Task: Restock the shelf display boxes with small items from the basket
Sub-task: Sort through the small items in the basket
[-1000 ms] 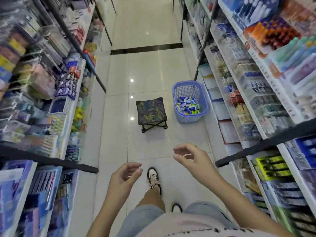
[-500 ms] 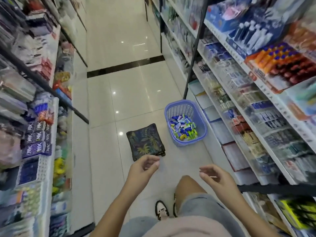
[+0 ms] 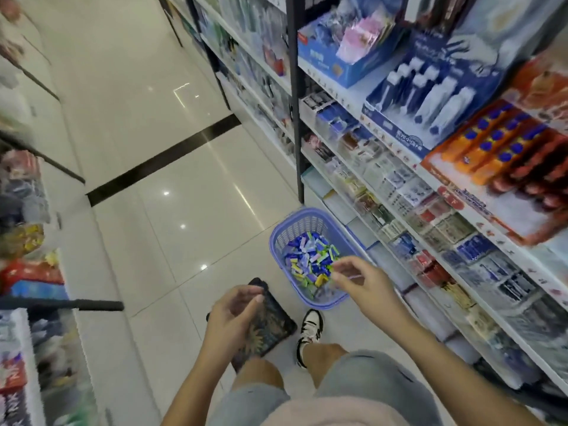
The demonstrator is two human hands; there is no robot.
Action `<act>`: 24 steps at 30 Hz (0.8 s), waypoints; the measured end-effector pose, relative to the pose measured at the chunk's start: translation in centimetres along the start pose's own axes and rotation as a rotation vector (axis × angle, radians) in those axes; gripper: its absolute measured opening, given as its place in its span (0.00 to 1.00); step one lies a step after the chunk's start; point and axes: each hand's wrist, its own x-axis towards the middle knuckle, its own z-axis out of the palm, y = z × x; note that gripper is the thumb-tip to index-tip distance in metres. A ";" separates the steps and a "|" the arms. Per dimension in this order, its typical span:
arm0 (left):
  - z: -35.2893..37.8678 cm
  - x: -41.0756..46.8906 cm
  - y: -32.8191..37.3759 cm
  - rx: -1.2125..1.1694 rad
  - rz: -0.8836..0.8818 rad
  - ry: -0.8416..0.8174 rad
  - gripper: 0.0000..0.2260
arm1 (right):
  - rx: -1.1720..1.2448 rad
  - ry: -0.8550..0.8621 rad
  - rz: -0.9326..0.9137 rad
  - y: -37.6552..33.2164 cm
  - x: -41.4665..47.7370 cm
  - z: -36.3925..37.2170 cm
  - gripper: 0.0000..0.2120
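A blue plastic basket (image 3: 295, 229) stands on the floor against the foot of the right-hand shelves, holding several small blue, green, yellow and purple items (image 3: 310, 261). My right hand (image 3: 359, 279) hovers over the basket's near right side, fingers apart and empty. My left hand (image 3: 233, 315) is lower and to the left, over a dark patterned folding stool (image 3: 270, 327), fingers loosely curled with nothing in them. Clear display boxes (image 3: 408, 216) of small goods line the right-hand shelf beside the basket.
Shelving runs along both sides of a narrow aisle with a glossy tiled floor (image 3: 172, 192). A black shelf rail (image 3: 92, 305) juts out at the left. My shoe (image 3: 310, 327) is planted between stool and basket.
I have walked forward down the aisle; the basket and stool are now close below me. My right hand has come over the basket and my left hand over the stool.
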 end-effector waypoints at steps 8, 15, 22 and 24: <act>3.5 12.7 5.3 0.525 0.237 -0.154 0.12 | -0.012 0.115 0.218 2.7 9.7 -2.9 0.07; 9.2 22.6 4.8 0.347 0.160 -0.546 0.06 | 0.036 0.336 0.361 6.1 12.2 -1.4 0.07; 14.0 32.1 -0.8 0.576 0.187 -0.900 0.08 | -0.016 0.471 0.650 13.3 15.7 2.5 0.11; 15.7 35.6 -3.5 0.661 0.221 -0.988 0.09 | 0.003 0.482 0.735 16.7 17.7 4.3 0.14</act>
